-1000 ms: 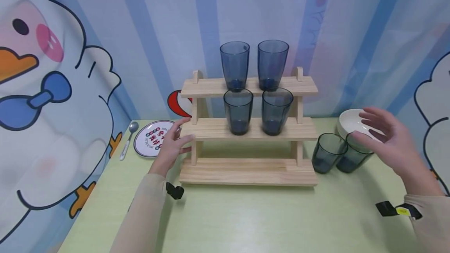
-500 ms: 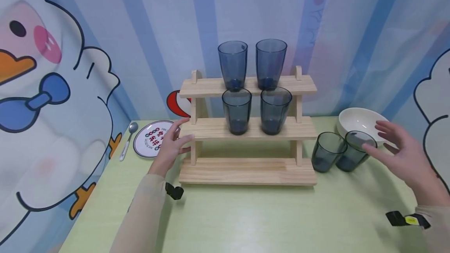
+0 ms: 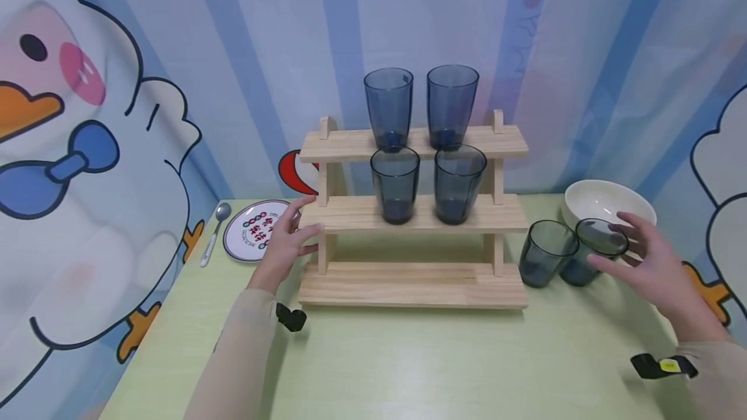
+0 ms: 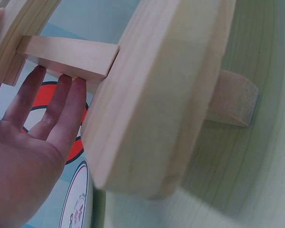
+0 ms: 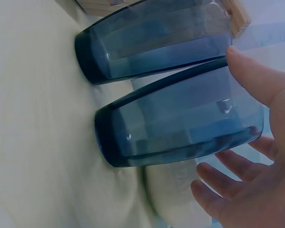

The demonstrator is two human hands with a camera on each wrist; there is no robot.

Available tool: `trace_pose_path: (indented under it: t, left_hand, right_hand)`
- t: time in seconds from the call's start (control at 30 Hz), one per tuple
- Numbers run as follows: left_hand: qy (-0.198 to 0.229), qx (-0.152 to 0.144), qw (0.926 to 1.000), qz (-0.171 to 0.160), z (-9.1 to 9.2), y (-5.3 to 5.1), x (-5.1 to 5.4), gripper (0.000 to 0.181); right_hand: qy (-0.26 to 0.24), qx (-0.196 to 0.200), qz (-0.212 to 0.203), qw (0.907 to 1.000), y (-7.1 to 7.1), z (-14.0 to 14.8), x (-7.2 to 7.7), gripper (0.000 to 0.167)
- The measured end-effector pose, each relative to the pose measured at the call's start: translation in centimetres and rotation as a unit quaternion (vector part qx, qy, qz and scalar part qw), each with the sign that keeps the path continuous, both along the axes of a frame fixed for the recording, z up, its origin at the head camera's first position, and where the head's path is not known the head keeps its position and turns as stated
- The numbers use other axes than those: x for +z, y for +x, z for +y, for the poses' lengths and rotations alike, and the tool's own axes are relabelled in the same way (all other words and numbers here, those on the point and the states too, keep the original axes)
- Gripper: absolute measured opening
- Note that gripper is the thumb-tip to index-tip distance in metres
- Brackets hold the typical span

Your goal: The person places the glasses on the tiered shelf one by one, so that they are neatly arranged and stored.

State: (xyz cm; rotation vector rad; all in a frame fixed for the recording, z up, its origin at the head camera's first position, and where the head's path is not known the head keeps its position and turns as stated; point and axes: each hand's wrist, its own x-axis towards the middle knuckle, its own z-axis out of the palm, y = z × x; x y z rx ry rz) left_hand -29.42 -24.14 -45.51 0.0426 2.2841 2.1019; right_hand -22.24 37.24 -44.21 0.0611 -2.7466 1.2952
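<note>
My left hand (image 3: 283,248) grips the left end of a three-tier wooden rack (image 3: 414,287), thumb in front of the middle shelf; in the left wrist view its fingers (image 4: 61,107) lie against an upright. Two dark glasses lean at the rack's right, the nearer one (image 3: 545,255) beside the other (image 3: 583,264). Around that outer glass (image 5: 180,118) my right hand (image 3: 659,271) is spread, thumb by the rim and fingers loosely bent on the far side; whether they touch is unclear. Two glasses stand on the top shelf (image 3: 350,146), two on the middle shelf (image 3: 344,214).
A white bowl (image 3: 609,198) sits behind the outer glass, partly hidden. Left of the rack lie a round plate (image 3: 248,232) with red characters and a spoon (image 3: 216,232). A printed curtain (image 3: 262,83) hangs behind the light green table (image 3: 408,361).
My right hand first drew away to the right, then came back left and lower around the outer glass, uncovering the bowl more. My left hand has stayed on the rack.
</note>
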Motion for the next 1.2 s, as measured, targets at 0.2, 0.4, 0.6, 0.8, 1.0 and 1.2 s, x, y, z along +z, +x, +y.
trace_pose_path:
  t: [0.2, 0.4, 0.6, 0.8, 1.0, 1.2]
  left_hand:
    - [-0.002, -0.001, 1.0, 0.005, -0.1, 0.0, -0.1, 0.064]
    - [-0.004, 0.002, 1.0, 0.001, -0.1, 0.0, 0.0, 0.063]
    - [-0.005, 0.006, 1.0, -0.004, -0.2, 0.0, -0.1, 0.063]
    - [-0.003, 0.003, 1.0, -0.001, -0.2, 0.1, -0.3, 0.064]
    - [-0.006, 0.007, 1.0, 0.001, -0.2, 0.0, -0.1, 0.064]
    - [-0.009, 0.005, 0.9999, 0.001, 0.0, 0.0, 0.0, 0.065]
  right_hand:
    - [-0.005, 0.0, -0.001, 1.0, -0.2, 0.1, -0.6, 0.099]
    - [-0.013, -0.01, -0.004, 0.9999, -0.3, 0.0, -1.1, 0.091]
    - [-0.045, -0.001, 0.011, 0.9989, -0.3, 0.2, -1.9, 0.085]
    - [-0.055, 0.005, 0.014, 0.9984, -0.4, 0.2, -2.3, 0.084]
    - [-0.085, 0.017, 0.038, 0.9955, -0.6, 0.3, -2.6, 0.079]
    - [-0.108, 0.002, 0.044, 0.9931, -0.3, 0.2, -2.4, 0.074]
